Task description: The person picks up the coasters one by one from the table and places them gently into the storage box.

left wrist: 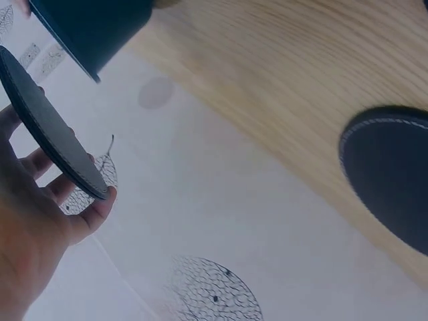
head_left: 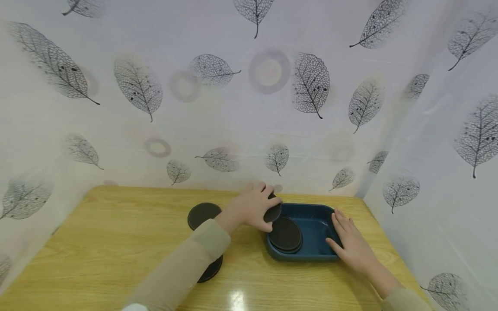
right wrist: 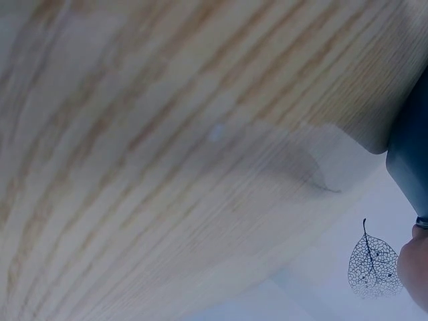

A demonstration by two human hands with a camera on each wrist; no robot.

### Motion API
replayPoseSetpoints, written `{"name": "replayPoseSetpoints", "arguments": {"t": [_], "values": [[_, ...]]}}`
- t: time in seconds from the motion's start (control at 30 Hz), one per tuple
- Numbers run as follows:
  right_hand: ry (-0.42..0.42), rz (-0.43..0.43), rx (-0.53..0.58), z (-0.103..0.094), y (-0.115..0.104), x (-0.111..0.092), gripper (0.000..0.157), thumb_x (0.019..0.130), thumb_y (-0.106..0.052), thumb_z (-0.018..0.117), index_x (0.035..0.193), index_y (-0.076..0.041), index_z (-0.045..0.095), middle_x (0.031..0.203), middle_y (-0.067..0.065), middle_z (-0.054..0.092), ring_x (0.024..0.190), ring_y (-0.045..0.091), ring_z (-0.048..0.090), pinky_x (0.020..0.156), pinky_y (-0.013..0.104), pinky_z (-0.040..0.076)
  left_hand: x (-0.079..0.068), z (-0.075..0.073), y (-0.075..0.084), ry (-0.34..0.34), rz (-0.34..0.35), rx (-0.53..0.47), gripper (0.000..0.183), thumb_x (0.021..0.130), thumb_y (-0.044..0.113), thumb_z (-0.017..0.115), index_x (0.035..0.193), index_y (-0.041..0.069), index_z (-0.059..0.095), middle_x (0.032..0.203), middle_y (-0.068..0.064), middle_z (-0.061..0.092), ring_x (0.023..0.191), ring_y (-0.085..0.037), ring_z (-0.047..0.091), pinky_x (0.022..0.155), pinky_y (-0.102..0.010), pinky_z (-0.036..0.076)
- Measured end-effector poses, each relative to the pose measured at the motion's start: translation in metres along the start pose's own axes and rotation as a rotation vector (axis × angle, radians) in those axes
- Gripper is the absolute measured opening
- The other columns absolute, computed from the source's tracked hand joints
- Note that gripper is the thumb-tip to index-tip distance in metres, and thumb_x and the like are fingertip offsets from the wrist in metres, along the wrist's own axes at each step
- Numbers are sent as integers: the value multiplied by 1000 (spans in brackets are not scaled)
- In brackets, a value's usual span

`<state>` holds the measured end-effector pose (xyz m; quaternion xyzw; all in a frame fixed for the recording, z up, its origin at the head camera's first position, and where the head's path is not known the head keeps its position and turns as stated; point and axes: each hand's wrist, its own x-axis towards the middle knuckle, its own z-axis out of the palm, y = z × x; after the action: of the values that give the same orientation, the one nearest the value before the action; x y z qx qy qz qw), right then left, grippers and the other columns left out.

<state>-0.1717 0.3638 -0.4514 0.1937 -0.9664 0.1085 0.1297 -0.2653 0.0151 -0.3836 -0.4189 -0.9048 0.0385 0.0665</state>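
Observation:
My left hand (head_left: 253, 207) pinches a round black coaster (head_left: 273, 211) by its edge, tilted, just above the left end of a dark blue plastic bin (head_left: 315, 237). The left wrist view shows the held coaster (left wrist: 57, 134) edge-on, with pale stitching round its rim and the fingers spread behind it. Inside the bin, at its left, lies a small stack of black coasters (head_left: 285, 234). Over the bin's right rim rests my right hand (head_left: 352, 242), fingers extended and thumb on the inner side. Only a little of that hand (right wrist: 416, 267) enters the right wrist view.
On the wooden table (head_left: 128, 233), left of the bin, lie a black coaster (head_left: 203, 214) and, nearer, another dark round coaster (head_left: 212, 271) partly hidden by the left sleeve. A leaf-patterned white curtain (head_left: 225, 116) closes off the back and sides.

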Motion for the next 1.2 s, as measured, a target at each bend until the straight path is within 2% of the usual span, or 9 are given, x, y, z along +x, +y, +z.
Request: {"name": "replayPoseSetpoints", "arguments": {"t": [0.17, 0.43, 0.63, 0.7, 0.9, 1.1, 1.2], "values": [[11, -7, -3, 1, 1, 0, 79, 102, -31, 68, 158, 13, 36, 168, 32, 32, 159, 45, 30, 128, 17, -11, 9, -5, 14, -7, 18, 13, 73, 90, 61, 65, 157, 37, 48, 160, -7, 42, 136, -28, 48, 102, -47, 45], [16, -8, -7, 4, 4, 1, 78, 102, -31, 69, 158, 13, 37, 168, 32, 32, 157, 47, 32, 128, 17, -11, 22, -5, 34, -3, 55, 100, 79, 88, 70, 62, 160, 41, 44, 154, -4, 47, 138, -27, 47, 106, -47, 48], [17, -7, -3, 2, 3, 1, 77, 101, -30, 69, 157, 14, 38, 167, 33, 34, 157, 47, 32, 128, 17, -11, 27, -4, 48, -16, 72, 141, 81, 88, 73, 59, 160, 43, 41, 155, -1, 47, 136, -25, 48, 117, -51, 40], [18, -8, -6, 2, 2, 2, 77, 101, -30, 69, 157, 14, 39, 166, 33, 34, 157, 47, 33, 128, 17, -12, 29, -4, 52, -16, 82, 154, 81, 88, 75, 58, 160, 44, 41, 155, 0, 47, 136, -23, 49, 117, -53, 39], [24, -9, -9, 2, 0, 2, 76, 101, -29, 70, 157, 13, 40, 167, 32, 34, 155, 49, 35, 130, 19, -10, 35, 2, 63, -31, 115, 128, 80, 89, 74, 60, 161, 44, 41, 158, 0, 46, 141, -22, 48, 112, -50, 45], [8, 5, 2, 3, 0, 2, 76, 102, -29, 68, 158, 12, 38, 170, 30, 30, 159, 46, 29, 133, 26, -7, 39, 7, 71, -50, 134, 98, 80, 91, 74, 60, 162, 43, 39, 162, 0, 43, 144, -22, 46, 112, -49, 46], [1, 12, 6, 3, 0, 2, 76, 103, -29, 68, 159, 12, 37, 170, 30, 30, 160, 45, 28, 132, 25, -8, 41, 10, 74, -52, 144, 103, 80, 91, 74, 60, 162, 43, 40, 159, 0, 45, 143, -22, 47, 112, -48, 47]]}}
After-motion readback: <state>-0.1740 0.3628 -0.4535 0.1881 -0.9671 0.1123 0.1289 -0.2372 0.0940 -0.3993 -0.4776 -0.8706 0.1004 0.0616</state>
